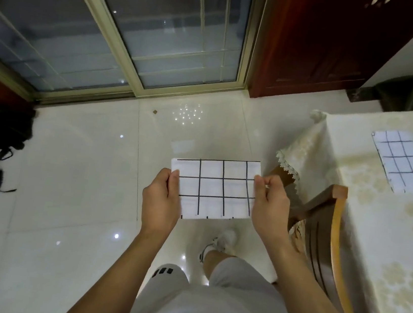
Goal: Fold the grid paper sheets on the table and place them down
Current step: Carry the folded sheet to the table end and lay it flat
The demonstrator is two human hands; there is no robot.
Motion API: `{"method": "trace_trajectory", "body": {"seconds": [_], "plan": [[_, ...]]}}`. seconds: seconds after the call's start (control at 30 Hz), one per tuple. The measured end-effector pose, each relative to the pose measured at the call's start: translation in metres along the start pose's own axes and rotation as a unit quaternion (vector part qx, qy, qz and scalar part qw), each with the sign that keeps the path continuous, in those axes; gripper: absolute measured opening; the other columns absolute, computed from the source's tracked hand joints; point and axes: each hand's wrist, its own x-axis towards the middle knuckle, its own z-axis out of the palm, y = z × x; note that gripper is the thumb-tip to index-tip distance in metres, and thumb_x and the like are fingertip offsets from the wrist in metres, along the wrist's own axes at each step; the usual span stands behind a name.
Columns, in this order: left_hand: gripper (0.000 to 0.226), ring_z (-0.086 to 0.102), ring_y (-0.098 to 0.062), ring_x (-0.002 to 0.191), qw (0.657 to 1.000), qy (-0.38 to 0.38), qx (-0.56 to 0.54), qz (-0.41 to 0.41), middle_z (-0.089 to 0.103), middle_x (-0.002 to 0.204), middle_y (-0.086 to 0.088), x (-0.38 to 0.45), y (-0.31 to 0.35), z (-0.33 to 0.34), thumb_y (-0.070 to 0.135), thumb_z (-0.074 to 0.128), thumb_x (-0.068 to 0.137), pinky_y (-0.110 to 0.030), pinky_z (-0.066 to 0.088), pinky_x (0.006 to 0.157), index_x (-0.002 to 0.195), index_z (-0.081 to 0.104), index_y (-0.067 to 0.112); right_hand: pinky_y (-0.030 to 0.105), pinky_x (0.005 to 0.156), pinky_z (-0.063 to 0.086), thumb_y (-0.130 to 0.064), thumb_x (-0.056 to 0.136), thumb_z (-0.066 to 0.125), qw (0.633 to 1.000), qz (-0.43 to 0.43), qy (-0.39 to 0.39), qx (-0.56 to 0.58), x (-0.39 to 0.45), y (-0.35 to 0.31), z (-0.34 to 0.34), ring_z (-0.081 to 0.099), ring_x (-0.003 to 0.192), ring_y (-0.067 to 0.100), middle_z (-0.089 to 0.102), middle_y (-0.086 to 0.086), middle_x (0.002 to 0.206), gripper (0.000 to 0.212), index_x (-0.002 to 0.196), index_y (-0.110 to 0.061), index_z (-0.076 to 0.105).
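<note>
The left hand (pixel 161 197) pinches the left edge of a grid sheet (pixel 215 188), thumb on top near the upper corner. The right hand (pixel 269 205) pinches the right edge the same way. Together the hands hold the sheet in the air over the floor (pixel 77 178), away from the surface (pixel 380 234), which lies well off to the right. A doubled strip along the near edge suggests the sheet is already folded at least once, though the layers are hard to separate by eye.

The step in hand looks like folding, or checking a fold, before setting the sheet down. The next move likely calls for either another crease with edges matched, or a turn to the right to lay the sheet on the surface beside the second sheet (pixel 401 162), which lies flat there.

A chair (pixel 328 226) stands between the person and the surface. The fingers under the sheet are hidden. The surface runs out of view at the right, so any further sheets there cannot be seen.
</note>
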Motion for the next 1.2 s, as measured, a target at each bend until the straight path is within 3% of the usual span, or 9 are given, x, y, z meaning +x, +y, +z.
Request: {"method": "trace_trajectory", "body": {"seconds": [0.23, 0.37, 0.63, 0.73, 0.87, 1.0, 1.13, 1.2], "plan": [[0.04, 0.04, -0.011, 0.047, 0.999, -0.029, -0.012, 0.036, 0.038, 0.05, 0.011, 0.08, 0.064, 0.071, 0.031, 0.042, 0.105, -0.036, 0.043, 0.045, 0.065, 0.037, 0.026, 0.014, 0.05, 0.035, -0.024, 0.103, 0.046, 0.998, 0.024, 0.064, -0.001, 0.101, -0.005, -0.037, 0.046, 0.052, 0.003, 0.048, 0.0, 0.058, 0.025, 0.08, -0.014, 0.045], [0.036, 0.045, -0.004, 0.049, 0.996, -0.059, -0.005, 0.073, 0.043, 0.057, 0.006, 0.106, 0.09, 0.105, 0.026, 0.042, 0.105, -0.014, 0.035, 0.045, 0.069, 0.044, 0.019, 0.018, 0.051, 0.035, -0.028, 0.103, 0.045, 0.994, 0.051, 0.097, 0.0, 0.132, 0.002, -0.058, 0.052, 0.059, 0.017, 0.058, 0.009, 0.067, 0.026, 0.083, -0.011, 0.047], [0.032, 0.054, -0.002, 0.058, 0.978, -0.163, 0.021, 0.125, 0.054, 0.066, 0.006, 0.148, 0.128, 0.18, 0.028, 0.041, 0.105, -0.012, 0.039, 0.047, 0.079, 0.052, 0.012, 0.025, 0.055, 0.039, -0.03, 0.102, 0.045, 0.973, 0.13, 0.188, 0.032, 0.167, 0.023, -0.098, 0.053, 0.062, 0.012, 0.059, 0.002, 0.07, 0.025, 0.082, -0.015, 0.046], [0.031, 0.056, -0.006, 0.06, 0.965, -0.216, 0.035, 0.146, 0.056, 0.068, 0.006, 0.162, 0.143, 0.211, 0.03, 0.041, 0.105, -0.014, 0.042, 0.048, 0.082, 0.053, 0.013, 0.024, 0.052, 0.04, -0.031, 0.103, 0.045, 0.959, 0.169, 0.223, 0.042, 0.179, 0.035, -0.111, 0.057, 0.065, 0.014, 0.061, 0.001, 0.071, 0.026, 0.086, -0.012, 0.049], [0.027, 0.059, 0.002, 0.065, 0.939, -0.282, 0.041, 0.191, 0.057, 0.071, 0.007, 0.186, 0.172, 0.256, 0.026, 0.041, 0.105, -0.011, 0.043, 0.049, 0.083, 0.052, 0.015, 0.015, 0.048, 0.039, -0.031, 0.103, 0.045, 0.935, 0.207, 0.284, 0.055, 0.201, 0.042, -0.129, 0.055, 0.058, 0.007, 0.061, 0.003, 0.069, 0.026, 0.086, -0.012, 0.051], [0.026, 0.061, 0.004, 0.069, 0.908, -0.349, 0.055, 0.225, 0.06, 0.074, 0.009, 0.214, 0.205, 0.303, 0.027, 0.04, 0.105, -0.011, 0.044, 0.049, 0.085, 0.054, 0.016, 0.021, 0.05, 0.039, -0.031, 0.103, 0.045, 0.903, 0.25, 0.343, 0.065, 0.226, 0.044, -0.146, 0.055, 0.058, 0.015, 0.062, 0.011, 0.069, 0.026, 0.086, -0.012, 0.052], [0.03, 0.058, 0.001, 0.062, 0.879, -0.402, 0.047, 0.252, 0.058, 0.068, 0.007, 0.233, 0.232, 0.344, 0.026, 0.042, 0.105, -0.013, 0.041, 0.047, 0.081, 0.054, 0.011, 0.016, 0.052, 0.039, -0.033, 0.103, 0.045, 0.868, 0.286, 0.4, 0.067, 0.247, 0.043, -0.161, 0.058, 0.068, 0.009, 0.063, -0.002, 0.076, 0.026, 0.091, -0.012, 0.054], [0.031, 0.056, 0.001, 0.06, 0.864, -0.431, 0.047, 0.255, 0.056, 0.066, 0.007, 0.242, 0.243, 0.363, 0.025, 0.043, 0.105, -0.014, 0.04, 0.047, 0.078, 0.052, 0.011, 0.022, 0.049, 0.039, -0.034, 0.103, 0.044, 0.852, 0.296, 0.425, 0.076, 0.254, 0.043, -0.165, 0.059, 0.065, 0.018, 0.064, 0.005, 0.075, 0.026, 0.091, -0.013, 0.054]]}}
